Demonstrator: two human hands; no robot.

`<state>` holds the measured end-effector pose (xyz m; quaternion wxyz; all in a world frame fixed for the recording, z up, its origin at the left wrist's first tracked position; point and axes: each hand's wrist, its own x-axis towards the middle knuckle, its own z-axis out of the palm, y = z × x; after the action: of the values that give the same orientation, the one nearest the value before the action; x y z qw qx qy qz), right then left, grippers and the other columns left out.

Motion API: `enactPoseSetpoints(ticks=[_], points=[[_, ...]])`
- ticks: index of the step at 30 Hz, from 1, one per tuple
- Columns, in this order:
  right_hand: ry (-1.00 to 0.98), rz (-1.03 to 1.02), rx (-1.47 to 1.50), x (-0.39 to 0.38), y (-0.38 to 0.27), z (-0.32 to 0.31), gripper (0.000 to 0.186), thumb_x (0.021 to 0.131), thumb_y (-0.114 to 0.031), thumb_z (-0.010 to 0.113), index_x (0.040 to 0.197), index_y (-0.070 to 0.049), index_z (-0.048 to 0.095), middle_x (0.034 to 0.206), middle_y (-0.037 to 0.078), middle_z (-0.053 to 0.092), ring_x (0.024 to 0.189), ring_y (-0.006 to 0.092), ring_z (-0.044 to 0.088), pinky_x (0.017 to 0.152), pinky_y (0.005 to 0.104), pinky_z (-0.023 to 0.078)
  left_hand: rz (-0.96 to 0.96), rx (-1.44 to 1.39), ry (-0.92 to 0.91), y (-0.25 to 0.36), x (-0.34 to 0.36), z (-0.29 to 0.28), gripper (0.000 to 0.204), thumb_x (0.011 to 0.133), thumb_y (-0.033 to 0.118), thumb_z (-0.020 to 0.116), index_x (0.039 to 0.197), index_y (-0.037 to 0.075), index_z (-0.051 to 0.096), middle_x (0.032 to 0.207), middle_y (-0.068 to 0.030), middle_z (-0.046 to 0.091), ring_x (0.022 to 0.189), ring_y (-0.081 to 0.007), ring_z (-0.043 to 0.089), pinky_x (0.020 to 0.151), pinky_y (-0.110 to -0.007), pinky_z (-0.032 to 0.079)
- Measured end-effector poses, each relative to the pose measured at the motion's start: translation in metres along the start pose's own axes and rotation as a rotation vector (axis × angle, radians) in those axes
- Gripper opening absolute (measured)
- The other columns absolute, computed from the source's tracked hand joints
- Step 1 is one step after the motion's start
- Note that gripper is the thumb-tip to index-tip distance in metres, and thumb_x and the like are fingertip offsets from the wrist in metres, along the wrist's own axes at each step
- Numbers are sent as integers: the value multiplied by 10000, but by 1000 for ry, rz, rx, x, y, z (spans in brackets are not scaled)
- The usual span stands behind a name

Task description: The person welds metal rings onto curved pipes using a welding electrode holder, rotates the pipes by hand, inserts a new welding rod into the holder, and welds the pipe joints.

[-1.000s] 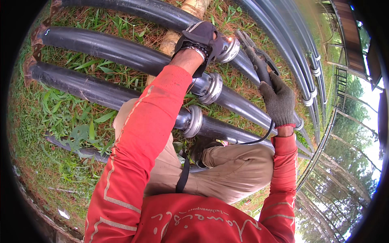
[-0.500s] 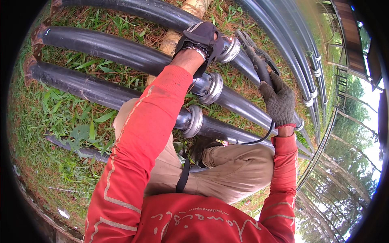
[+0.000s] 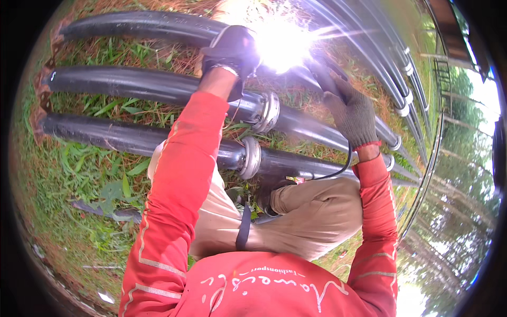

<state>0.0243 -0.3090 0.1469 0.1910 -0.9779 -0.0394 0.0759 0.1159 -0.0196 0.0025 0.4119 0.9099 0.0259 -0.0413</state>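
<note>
My right hand (image 3: 353, 113), in a grey knitted glove, is closed round a dark welding electrode holder (image 3: 324, 78). A black cable (image 3: 338, 171) runs down from it. A blinding white arc (image 3: 282, 48) burns just beyond the holder and hides the joint of the far black pipe (image 3: 142, 26). My left hand (image 3: 231, 53), in a dark glove, is at that pipe, just left of the glare. Its fingers are hidden. Closer to me lie the middle pipe (image 3: 137, 84), with a silvery collar (image 3: 268, 112), and the near pipe (image 3: 105, 132), with another collar (image 3: 250, 158).
Rusty brackets (image 3: 41, 113) join the pipes' left ends. More long black pipes (image 3: 364, 47) with pale collars stretch along the right. Grass (image 3: 79, 185) and dry needles cover the ground. My bent leg (image 3: 311, 211) is close to the near pipe.
A bright arc has appeared at the far pipe's joint. My left hand has shifted left in the picture, and the holder in my right hand has also moved slightly left.
</note>
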Motion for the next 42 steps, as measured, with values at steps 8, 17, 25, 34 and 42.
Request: enactPoseSetpoints(ticks=[8, 17, 25, 34, 42], points=[[342, 73, 198, -42, 16, -38, 478, 1008, -399, 742, 1346, -61, 753, 845, 140, 779, 791, 246, 788, 740, 388, 580, 12, -695, -133, 17, 1, -2, 196, 1060, 144, 611, 1171, 51, 742, 1006, -72, 788, 862, -167, 729, 781, -328, 567], [512, 492, 1004, -157, -17, -70, 355, 1068, -261, 730, 1264, 33, 750, 794, -1, 630, 609, 83, 614, 517, 248, 462, 156, -599, -135, 58, -44, -10, 407, 1059, 352, 671, 1206, -9, 787, 972, -44, 776, 746, -138, 722, 762, -296, 562], [606, 710, 1692, -164, -70, 31, 173, 1056, -148, 586, 1090, 15, 634, 892, 70, 655, 577, 153, 607, 506, 310, 518, 228, -223, -133, 42, -65, -28, 401, 1051, 355, 690, 1187, -8, 794, 946, -48, 775, 773, -146, 716, 771, -308, 558], [442, 710, 1673, -139, -72, 108, 135, 1064, -175, 658, 1071, -42, 639, 759, 8, 602, 568, 100, 591, 498, 289, 466, 246, 202, -163, 78, -100, -31, 344, 1009, 351, 702, 1137, 59, 833, 1112, -217, 811, 1051, -425, 771, 940, -471, 591], [231, 717, 1310, -144, -63, 153, 408, 1029, -293, 693, 1277, 27, 644, 974, 199, 729, 824, 318, 725, 745, 444, 562, 407, 343, -97, 91, -104, -14, 278, 989, 300, 689, 1054, 70, 831, 1007, -217, 795, 943, -447, 764, 861, -496, 594]])
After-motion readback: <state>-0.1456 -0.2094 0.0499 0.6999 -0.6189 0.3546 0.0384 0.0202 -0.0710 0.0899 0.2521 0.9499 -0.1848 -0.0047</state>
